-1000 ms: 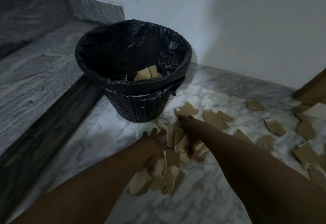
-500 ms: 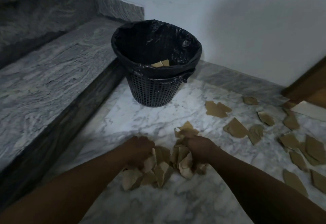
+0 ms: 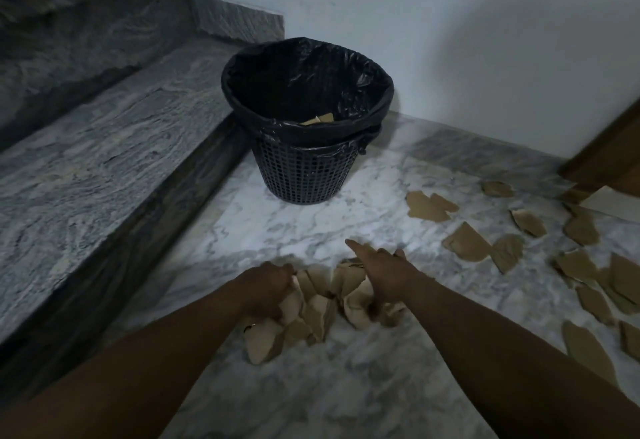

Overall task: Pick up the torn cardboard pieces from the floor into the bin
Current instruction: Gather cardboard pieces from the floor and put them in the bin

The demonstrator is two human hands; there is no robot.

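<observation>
A heap of torn brown cardboard pieces (image 3: 311,314) lies on the marble floor between my hands. My left hand (image 3: 266,288) grips the left side of the heap with curled fingers. My right hand (image 3: 384,276) presses on the right side, its fingers stretched forward over the pieces. The black mesh bin (image 3: 304,175) with a black liner stands farther off, against the wall, with a few cardboard pieces (image 3: 318,119) inside. Several more cardboard pieces (image 3: 467,243) lie scattered on the floor to the right.
A grey marble step (image 3: 104,161) with a dark riser rises along the left. A white wall (image 3: 450,40) closes the back. A wooden door edge (image 3: 609,148) and a pale sheet (image 3: 613,205) sit at the far right.
The view has pulled back from the bin. Both hands have drawn the pieces together into a heap; my right hand's fingers, curled half a second ago, are now stretched out.
</observation>
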